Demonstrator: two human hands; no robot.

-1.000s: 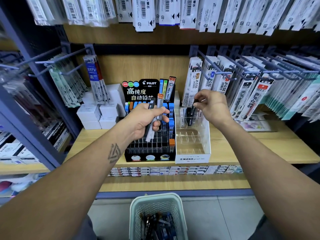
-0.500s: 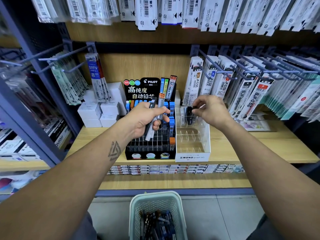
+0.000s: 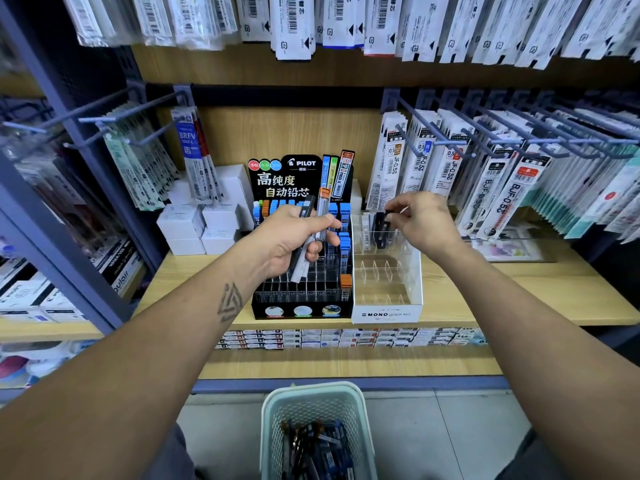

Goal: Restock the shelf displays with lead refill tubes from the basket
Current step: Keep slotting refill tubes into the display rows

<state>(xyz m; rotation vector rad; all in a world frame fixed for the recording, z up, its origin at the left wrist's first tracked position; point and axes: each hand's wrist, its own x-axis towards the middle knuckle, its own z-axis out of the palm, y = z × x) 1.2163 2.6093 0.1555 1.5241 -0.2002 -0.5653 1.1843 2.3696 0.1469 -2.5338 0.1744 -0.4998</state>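
Since half a second ago the right hand (image 3: 420, 225) has dipped from above the clear MONO display (image 3: 386, 271) toward its back row, where its fingertips now pinch a dark lead refill tube (image 3: 381, 233) standing upright among a few others, apparently seating it in a slot. That grip on the tube's top makes sense, since the slots are narrow and the tube must drop in straight. Meanwhile the left hand (image 3: 298, 240) has stayed in front of the black PILOT display (image 3: 301, 308), clenched around a small bundle of tubes (image 3: 313, 233), one with an orange cap, kept at shelf height as a ready supply for the working hand. More tubes lie in the pale green basket (image 3: 273, 414) on the floor below the wooden shelf (image 3: 485, 303), within easy reach for a later handful.
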